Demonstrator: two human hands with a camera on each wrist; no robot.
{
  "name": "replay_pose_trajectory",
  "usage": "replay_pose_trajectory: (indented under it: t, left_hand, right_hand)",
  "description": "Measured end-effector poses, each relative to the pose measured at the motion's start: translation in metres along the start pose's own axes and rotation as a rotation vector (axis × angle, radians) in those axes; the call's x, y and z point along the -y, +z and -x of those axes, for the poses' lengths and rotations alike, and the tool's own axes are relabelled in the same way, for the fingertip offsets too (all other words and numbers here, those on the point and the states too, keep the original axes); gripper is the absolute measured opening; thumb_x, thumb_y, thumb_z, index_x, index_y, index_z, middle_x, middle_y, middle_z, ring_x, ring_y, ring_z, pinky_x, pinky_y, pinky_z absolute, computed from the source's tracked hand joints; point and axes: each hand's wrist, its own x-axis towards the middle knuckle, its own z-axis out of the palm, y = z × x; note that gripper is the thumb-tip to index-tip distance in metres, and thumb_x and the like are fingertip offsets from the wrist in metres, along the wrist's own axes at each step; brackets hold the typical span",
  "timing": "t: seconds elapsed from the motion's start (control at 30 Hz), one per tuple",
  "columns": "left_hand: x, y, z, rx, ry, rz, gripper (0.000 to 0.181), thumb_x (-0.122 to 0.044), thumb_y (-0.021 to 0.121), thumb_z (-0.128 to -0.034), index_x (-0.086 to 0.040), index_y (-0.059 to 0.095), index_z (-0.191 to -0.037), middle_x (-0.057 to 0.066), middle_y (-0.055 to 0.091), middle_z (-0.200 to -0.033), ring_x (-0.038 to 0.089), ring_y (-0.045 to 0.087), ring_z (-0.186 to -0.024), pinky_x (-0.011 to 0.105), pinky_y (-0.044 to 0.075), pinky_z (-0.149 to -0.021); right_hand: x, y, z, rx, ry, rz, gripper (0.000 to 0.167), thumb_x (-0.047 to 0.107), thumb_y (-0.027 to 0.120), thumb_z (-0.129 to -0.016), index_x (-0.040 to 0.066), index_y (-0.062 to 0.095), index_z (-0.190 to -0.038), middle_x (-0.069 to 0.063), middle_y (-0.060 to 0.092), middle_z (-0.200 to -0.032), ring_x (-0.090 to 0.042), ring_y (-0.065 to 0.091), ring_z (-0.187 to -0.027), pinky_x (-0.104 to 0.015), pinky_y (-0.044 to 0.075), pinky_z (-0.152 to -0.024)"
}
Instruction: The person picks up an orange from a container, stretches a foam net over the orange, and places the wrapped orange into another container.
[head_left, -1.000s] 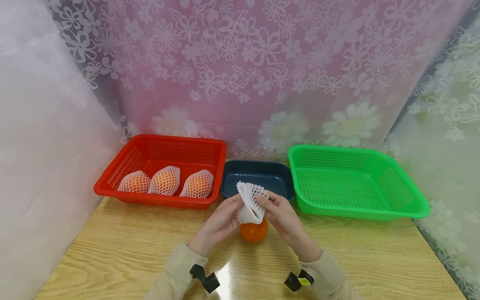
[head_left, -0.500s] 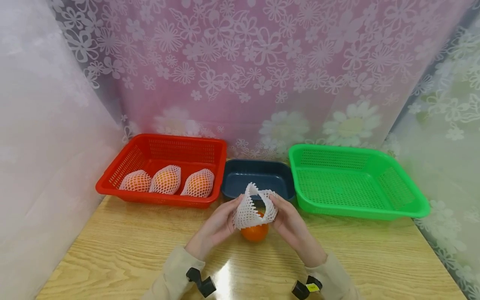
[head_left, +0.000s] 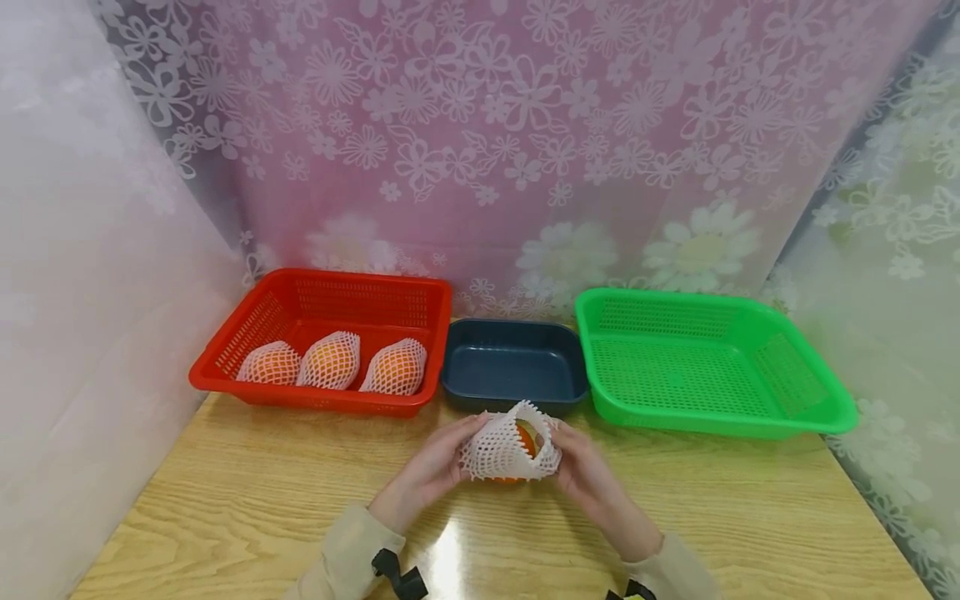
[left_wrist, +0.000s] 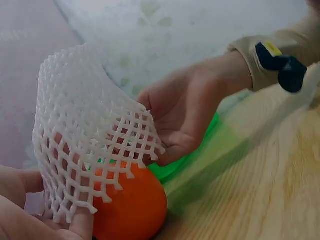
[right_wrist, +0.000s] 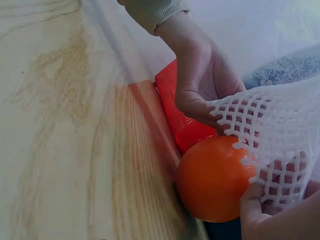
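Observation:
Between my two hands a white foam fruit net [head_left: 487,452] is stretched apart, its mouth gaping. My left hand [head_left: 433,468] pinches one side of it and my right hand [head_left: 588,477] the other. Under and partly inside the net is an orange [head_left: 527,438], showing through the opening and below the lower edge. In the left wrist view the net [left_wrist: 75,105] drapes over the top of the orange [left_wrist: 137,202]. From the right wrist, the net's edge [right_wrist: 280,120] overlaps one side of the orange [right_wrist: 212,180], which rests on the table.
A red basket [head_left: 307,400] at the left holds 3 oranges in foam nets [head_left: 330,362]. A dark blue tray [head_left: 517,367] stands just beyond my hands, beside a green basket [head_left: 690,423] at the right. A flowered curtain [head_left: 487,150] hangs behind.
Held in front of the blue tray and bunched at first, the net has been spread wide. Both hands have lowered it toward me, over the orange, which is now mostly covered.

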Motion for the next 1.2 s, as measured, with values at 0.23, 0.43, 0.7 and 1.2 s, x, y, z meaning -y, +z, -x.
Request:
replay_pose_trajectory:
  t: [0.23,0.43,0.7,1.2]
  left_hand:
    - [0.011,-0.008,-0.003,-0.142,0.014,-0.008,0.043,-0.028,0.056,-0.1046,0.001,0.056,-0.136,-0.001,0.066,-0.106,0.009,0.062,-0.093,0.022,0.055,-0.076]
    - [0.017,-0.012,-0.006,-0.198,0.019,-0.078,0.044,-0.033,0.056,-0.1044,0.000,0.054,-0.135,0.002,0.063,-0.108,0.012,0.060,-0.094,0.025,0.054,-0.078]
    - [0.024,-0.011,-0.007,-0.222,0.091,-0.299,0.018,-0.024,0.053,-0.1062,-0.008,0.057,-0.101,0.000,0.053,-0.090,0.011,0.052,-0.077,0.023,0.047,-0.063]
    - [0.014,-0.001,-0.006,-0.289,0.277,-0.551,0.022,-0.019,0.051,-0.1070,0.001,0.057,-0.103,0.000,0.051,-0.086,0.013,0.049,-0.084,0.026,0.041,-0.074]
  right_hand:
    - [-0.007,-0.002,-0.005,-0.073,0.068,0.073,0.022,0.016,0.041,-0.110,0.010,0.058,-0.121,0.002,0.067,-0.108,-0.009,0.064,-0.098,-0.025,0.055,-0.084]
    - [-0.011,0.002,-0.012,-0.213,0.113,0.172,0.033,0.022,0.047,-0.109,-0.002,0.047,-0.131,0.002,0.065,-0.101,-0.009,0.062,-0.090,-0.024,0.054,-0.075]
    - [-0.016,-0.001,-0.011,-0.200,0.162,0.235,0.029,0.023,0.045,-0.109,0.001,0.044,-0.129,0.000,0.061,-0.103,-0.012,0.060,-0.090,-0.028,0.050,-0.073]
    - [-0.003,0.002,-0.012,0.013,0.185,0.282,0.073,0.038,0.048,-0.107,-0.012,0.018,-0.150,-0.018,0.047,-0.139,-0.017,0.056,-0.116,-0.031,0.050,-0.099]
